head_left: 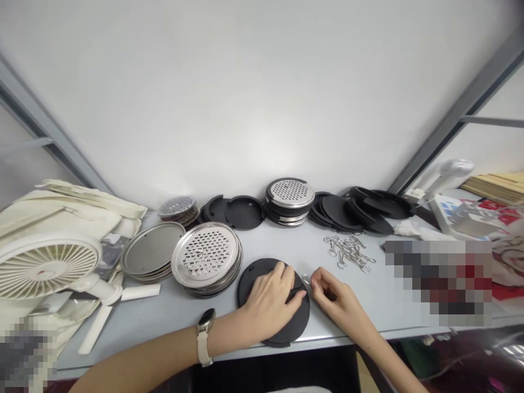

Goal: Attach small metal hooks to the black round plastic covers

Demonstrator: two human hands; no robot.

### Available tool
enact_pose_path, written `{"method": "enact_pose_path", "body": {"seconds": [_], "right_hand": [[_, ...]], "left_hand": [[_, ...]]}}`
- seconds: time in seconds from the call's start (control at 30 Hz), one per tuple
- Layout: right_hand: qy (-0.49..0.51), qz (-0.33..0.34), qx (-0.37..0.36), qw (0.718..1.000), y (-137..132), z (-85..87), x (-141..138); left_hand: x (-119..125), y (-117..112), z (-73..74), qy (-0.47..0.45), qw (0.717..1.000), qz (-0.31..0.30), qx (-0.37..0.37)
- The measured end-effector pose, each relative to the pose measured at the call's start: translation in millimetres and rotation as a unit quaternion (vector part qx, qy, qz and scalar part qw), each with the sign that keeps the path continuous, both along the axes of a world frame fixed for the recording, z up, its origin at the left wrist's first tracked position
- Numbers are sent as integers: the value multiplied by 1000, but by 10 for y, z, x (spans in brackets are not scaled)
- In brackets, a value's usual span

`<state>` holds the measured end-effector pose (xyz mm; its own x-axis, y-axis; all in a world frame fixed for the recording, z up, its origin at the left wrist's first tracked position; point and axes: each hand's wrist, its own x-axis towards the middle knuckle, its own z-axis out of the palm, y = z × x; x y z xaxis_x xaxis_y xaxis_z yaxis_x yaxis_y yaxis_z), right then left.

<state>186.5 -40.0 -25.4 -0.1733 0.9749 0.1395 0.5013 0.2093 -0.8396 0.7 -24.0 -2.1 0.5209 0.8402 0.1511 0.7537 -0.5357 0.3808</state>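
My left hand (270,300) lies over a black round lid-like disc (254,278) at the table's front edge. Its fingers are bent over the disc, and the thumb grips near the right rim. Pinched between the fingertips of my right hand (333,300) is a small metal wire hook (305,278), whose looped end meets the disc's right edge. Whether the hook passes through the disc cannot be made out. Farther back lies a pile of similar wire hooks (347,250). Left of the disc stands a stack of round metal grater plates (207,254).
Plain metal discs (153,248) are stacked farther left, beside a white fan (45,265). Along the wall stand small grater plates (176,206), black round lids (245,212), a stack with a grater on top (290,192) and more black lids (341,212). A white box (462,215) stands right.
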Motion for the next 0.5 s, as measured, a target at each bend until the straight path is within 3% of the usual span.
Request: {"method": "enact_pose_path", "body": {"seconds": [0.2, 0.37, 0.5], "right_hand": [[21, 67, -33, 997, 103, 35, -41], [0, 55, -1, 998, 180, 23, -152], [-4, 61, 0, 998, 160, -6, -123]], "left_hand": [[-154, 14, 131, -17, 999, -2, -39], [-203, -21, 85, -53, 998, -22, 3], [-204, -22, 44, -110, 994, -12, -18]]}}
